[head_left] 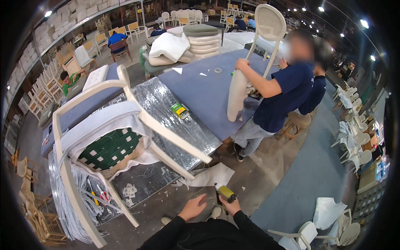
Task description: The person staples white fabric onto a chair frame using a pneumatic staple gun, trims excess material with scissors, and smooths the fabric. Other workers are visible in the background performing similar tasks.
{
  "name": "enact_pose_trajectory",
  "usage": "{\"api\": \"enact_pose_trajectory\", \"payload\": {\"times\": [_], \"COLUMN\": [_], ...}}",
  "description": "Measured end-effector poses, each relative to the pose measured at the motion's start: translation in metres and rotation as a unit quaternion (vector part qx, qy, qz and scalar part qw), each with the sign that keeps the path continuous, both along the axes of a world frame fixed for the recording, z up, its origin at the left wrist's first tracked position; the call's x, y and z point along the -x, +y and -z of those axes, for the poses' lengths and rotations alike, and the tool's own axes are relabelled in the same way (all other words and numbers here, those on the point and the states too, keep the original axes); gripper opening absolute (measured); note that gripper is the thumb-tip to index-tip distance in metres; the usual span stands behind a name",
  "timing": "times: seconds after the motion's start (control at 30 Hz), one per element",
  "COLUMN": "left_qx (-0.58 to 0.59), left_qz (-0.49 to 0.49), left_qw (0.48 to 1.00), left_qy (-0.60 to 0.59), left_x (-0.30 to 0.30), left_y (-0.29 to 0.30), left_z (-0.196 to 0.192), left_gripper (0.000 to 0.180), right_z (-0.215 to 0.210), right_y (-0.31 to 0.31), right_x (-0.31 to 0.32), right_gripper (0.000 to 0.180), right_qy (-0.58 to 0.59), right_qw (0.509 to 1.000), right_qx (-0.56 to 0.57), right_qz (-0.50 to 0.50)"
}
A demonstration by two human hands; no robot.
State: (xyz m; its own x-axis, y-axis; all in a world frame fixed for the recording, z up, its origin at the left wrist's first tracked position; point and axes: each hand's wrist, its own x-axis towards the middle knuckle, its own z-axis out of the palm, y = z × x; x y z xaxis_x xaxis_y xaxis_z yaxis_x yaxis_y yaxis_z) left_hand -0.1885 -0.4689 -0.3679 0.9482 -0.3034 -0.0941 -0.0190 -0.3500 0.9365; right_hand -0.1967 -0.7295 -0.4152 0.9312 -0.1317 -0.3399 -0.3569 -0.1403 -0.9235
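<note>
My right hand (pixel 230 206) is wrapped round a staple gun (pixel 226 191) with a yellow-green body and dark ends, held low in front of me. Beside it, my left hand (pixel 193 207) holds nothing, its fingers stretched out and apart. To the left, a cream wooden armchair frame (pixel 62 146) lies tipped on the table, its legs pointing toward me. The underside of its seat shows dark green webbing (pixel 110 150), with pale fabric (pixel 102 123) hanging loose around it. Neither hand touches the chair.
Shiny film covers the near table (pixel 183 143), where a yellow-green box (pixel 180 111) lies. White strips (pixel 73 200) and red-handled scissors (pixel 104 196) lie beneath the chair. A person in navy (pixel 287 91) handles a cane-back chair (pixel 270 23) at the right. Cushions (pixel 203 41) are stacked behind.
</note>
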Motion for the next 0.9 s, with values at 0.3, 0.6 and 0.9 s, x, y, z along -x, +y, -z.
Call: {"api": "enact_pose_trajectory", "payload": {"times": [0.3, 0.6, 0.9], "left_qx": [-0.263, -0.495, -0.395], "left_qz": [0.147, 0.048, -0.098], "left_qw": [0.954, 0.867, 0.898], "left_qy": [-0.001, -0.018, -0.165], "left_x": [-0.109, -0.316, -0.605], "left_y": [-0.094, 0.019, 0.035], "left_z": [-0.096, -0.035, 0.046], "left_gripper": [0.063, 0.036, 0.043], "right_z": [-0.137, -0.058, 0.005], "right_y": [-0.035, -0.118, -0.114], "right_x": [-0.047, -0.017, 0.075], "right_gripper": [0.037, 0.056, 0.078], "right_qy": [-0.065, -0.033, 0.226], "right_qw": [0.932, 0.98, 0.882], "right_qx": [-0.321, 0.119, 0.398], "right_qz": [0.158, 0.157, 0.117]}}
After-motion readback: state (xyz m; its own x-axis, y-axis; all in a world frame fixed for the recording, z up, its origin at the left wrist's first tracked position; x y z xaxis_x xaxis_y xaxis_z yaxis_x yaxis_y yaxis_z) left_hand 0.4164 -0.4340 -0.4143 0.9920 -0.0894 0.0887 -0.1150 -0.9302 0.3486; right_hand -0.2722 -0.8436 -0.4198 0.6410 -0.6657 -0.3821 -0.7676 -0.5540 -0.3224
